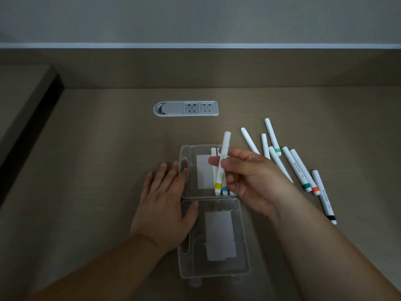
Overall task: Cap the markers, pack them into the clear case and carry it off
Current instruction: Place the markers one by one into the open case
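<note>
At the centre of the frame the right hand (245,179) pinches a light, stiff white marker with a yellow band (221,166) mid-barrel over the open clear plastic case (191,192), which the flat left hand (165,203) steadies.

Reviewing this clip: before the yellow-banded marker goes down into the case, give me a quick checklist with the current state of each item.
1. Clear case lies open on the desk: ok.
2. Left hand rests flat on the case's left edge, steadying it: ok.
3. Right hand pinches the yellow-banded marker above the far half: ok.
4. Held marker fully capped: cannot tell.
5. Room beside the blue-banded marker already inside: ok.
6. Loose markers on the right all packed: not ok.
</note>
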Demonstrator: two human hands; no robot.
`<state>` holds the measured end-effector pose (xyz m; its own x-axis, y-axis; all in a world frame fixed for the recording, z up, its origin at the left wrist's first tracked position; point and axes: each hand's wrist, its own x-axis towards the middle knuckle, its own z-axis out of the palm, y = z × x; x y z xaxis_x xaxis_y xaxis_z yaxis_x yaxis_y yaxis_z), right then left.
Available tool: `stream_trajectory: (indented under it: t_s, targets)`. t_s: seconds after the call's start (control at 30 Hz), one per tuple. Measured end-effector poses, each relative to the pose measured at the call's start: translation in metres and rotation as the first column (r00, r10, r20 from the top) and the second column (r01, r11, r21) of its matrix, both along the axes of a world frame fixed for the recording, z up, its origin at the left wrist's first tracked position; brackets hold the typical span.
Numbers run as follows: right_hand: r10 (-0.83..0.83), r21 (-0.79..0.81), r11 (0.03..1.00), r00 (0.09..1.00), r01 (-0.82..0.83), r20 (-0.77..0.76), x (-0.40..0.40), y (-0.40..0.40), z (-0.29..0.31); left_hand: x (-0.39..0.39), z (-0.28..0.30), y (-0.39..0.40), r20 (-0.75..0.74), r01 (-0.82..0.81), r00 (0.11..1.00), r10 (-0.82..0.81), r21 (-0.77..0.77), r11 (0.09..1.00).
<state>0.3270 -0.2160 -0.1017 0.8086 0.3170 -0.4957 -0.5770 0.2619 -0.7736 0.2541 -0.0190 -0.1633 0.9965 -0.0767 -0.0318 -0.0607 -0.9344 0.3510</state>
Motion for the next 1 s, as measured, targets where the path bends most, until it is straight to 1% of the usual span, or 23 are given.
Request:
stream_trajectory:
  t_s: [0.07, 0.17, 0.27, 0.4, 0.47, 0.53, 0.6, 0.67, 0.7, 0.77, 0.9, 1.0]
  targets:
    - [0.016, -0.163, 0.987, 0.999, -0.008, 0.051, 0.002, 0.005, -0.002, 0.0, 0.001, -0.001, 0.002, -0.002, 1.0, 0.002, 0.002, 1.0]
    - [-0.039, -0.344, 0.937, 0.996, 0.062, 0.075, 0.006, 0.013, -0.006, 0.0, 0.0, -0.001, 0.001, -0.009, 1.0, 0.009, 0.005, 1.0]
    - [-0.031, -0.483, 0.873, 0.995, 0.073, 0.094, 0.01, 0.02, -0.009, 0.0, 0.0, 0.0, -0.003, -0.004, 1.0, 0.004, 0.02, 1.0]
    - [0.03, -0.601, 0.797, 0.992, 0.052, 0.126, 0.017, 0.026, -0.011, 0.001, 0.001, 0.0, -0.007, 0.001, 1.0, -0.001, 0.022, 1.0]
    - [0.095, -0.701, 0.711, 0.982, 0.049, 0.165, 0.019, 0.029, -0.017, 0.0, 0.001, 0.0, -0.009, 0.003, 1.0, -0.003, 0.022, 1.0]
    - [0.154, -0.788, 0.609, 0.96, 0.093, 0.232, 0.02, 0.033, -0.024, 0.0, 0.002, 0.0, -0.01, 0.004, 1.0, -0.003, 0.022, 1.0]
    - [0.223, -0.849, 0.515, 0.937, 0.123, 0.271, 0.019, 0.035, -0.027, 0.0, 0.003, 0.001, -0.011, 0.004, 1.0, -0.004, 0.031, 1.0]
    - [0.302, -0.902, 0.409, 0.912, 0.138, 0.277, 0.019, 0.037, -0.026, 0.001, 0.003, 0.0, -0.007, 0.003, 1.0, -0.002, 0.029, 1.0]
    - [0.323, -0.912, 0.382, 0.903, 0.148, 0.282, 0.019, 0.037, -0.026, 0.001, 0.002, 0.0, -0.007, 0.003, 1.0, -0.003, 0.028, 1.0]
    - [0.339, -0.922, 0.353, 0.897, 0.159, 0.285, 0.019, 0.037, -0.029, 0.001, 0.001, 0.001, -0.01, 0.003, 1.0, -0.003, 0.027, 1.0]
    - [0.416, -0.955, 0.258, 0.875, 0.148, 0.248, 0.016, 0.039, -0.034, 0.001, 0.001, 0.001, -0.01, 0.003, 1.0, -0.003, 0.03, 1.0]
    - [0.449, -0.965, 0.233, 0.867, 0.117, 0.214, 0.017, 0.041, -0.033, 0.001, 0.001, 0.001, -0.01, 0.005, 1.0, -0.005, 0.021, 1.0]
